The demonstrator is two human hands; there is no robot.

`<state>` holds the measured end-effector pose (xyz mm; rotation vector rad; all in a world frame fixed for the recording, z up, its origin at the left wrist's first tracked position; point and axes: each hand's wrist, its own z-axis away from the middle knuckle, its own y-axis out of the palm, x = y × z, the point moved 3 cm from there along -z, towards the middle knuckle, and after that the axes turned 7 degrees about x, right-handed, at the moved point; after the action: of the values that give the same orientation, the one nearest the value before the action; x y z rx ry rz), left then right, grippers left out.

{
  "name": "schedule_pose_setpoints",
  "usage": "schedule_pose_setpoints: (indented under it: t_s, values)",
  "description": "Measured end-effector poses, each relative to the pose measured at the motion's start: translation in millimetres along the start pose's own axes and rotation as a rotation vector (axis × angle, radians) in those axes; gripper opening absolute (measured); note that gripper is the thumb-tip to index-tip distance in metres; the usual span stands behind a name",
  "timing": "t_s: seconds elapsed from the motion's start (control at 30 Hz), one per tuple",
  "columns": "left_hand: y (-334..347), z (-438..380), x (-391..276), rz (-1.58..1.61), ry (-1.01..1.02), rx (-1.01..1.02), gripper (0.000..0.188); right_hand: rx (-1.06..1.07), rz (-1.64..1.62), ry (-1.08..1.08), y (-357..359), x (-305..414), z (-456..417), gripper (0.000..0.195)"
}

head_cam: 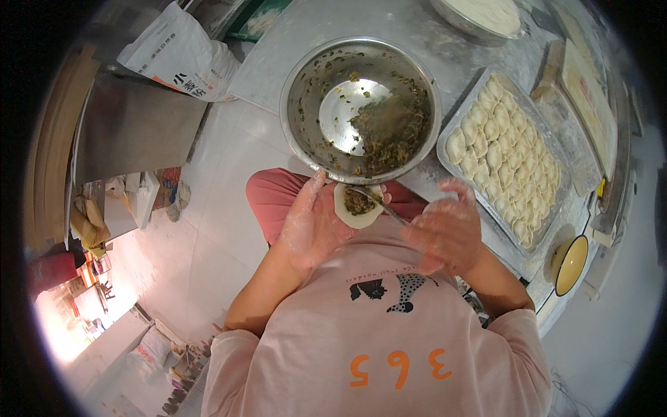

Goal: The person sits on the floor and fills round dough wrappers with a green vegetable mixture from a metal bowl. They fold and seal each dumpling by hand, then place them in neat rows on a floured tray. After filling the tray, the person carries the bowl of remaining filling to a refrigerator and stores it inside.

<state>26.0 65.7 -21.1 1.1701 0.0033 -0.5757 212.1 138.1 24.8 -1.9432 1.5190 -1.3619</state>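
My left hand (315, 224) lies palm up, dusted with flour, and holds a round dough wrapper (346, 220) with a dark green and brown filling (358, 202) on its middle. A thin metal utensil (388, 209) reaches from the filling to my right hand (443, 229), which is blurred and holds its other end. Just beyond the wrapper, a large steel bowl (307, 161) has chopped filling gathered at its right side, with bits stuck on the wall. On the right, a metal tray (447, 156) carries rows of folded dumplings (508, 156).
A yellow bowl (571, 266) stands at the table's right edge. A bowl of white flour or dough (484, 15) is at the far side. Boards (589, 104) lie beyond the tray. A white flour sack (180, 57) stands at the upper left, near a metal cabinet (138, 125).
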Motion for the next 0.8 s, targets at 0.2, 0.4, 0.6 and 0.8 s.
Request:
schedule_pose_setpoints:
  t_s: [0.2,0.4,0.6,0.8]
  values:
    - [-5,-1,-2,0.066,0.014,-0.022,0.067,0.086,0.103,-0.187,11,10,7,0.031]
    - [-12,1,3,-0.022,0.028,-0.032,0.069,0.048,-0.134,0.129,-9,-2,-4,0.022]
    - [-12,0,5,-0.011,0.043,-0.022,0.069,-0.126,-0.498,0.512,18,-7,11,0.020]
    - [-16,2,6,-0.022,0.058,-0.030,0.069,-0.123,-0.506,0.543,14,-3,7,0.021]
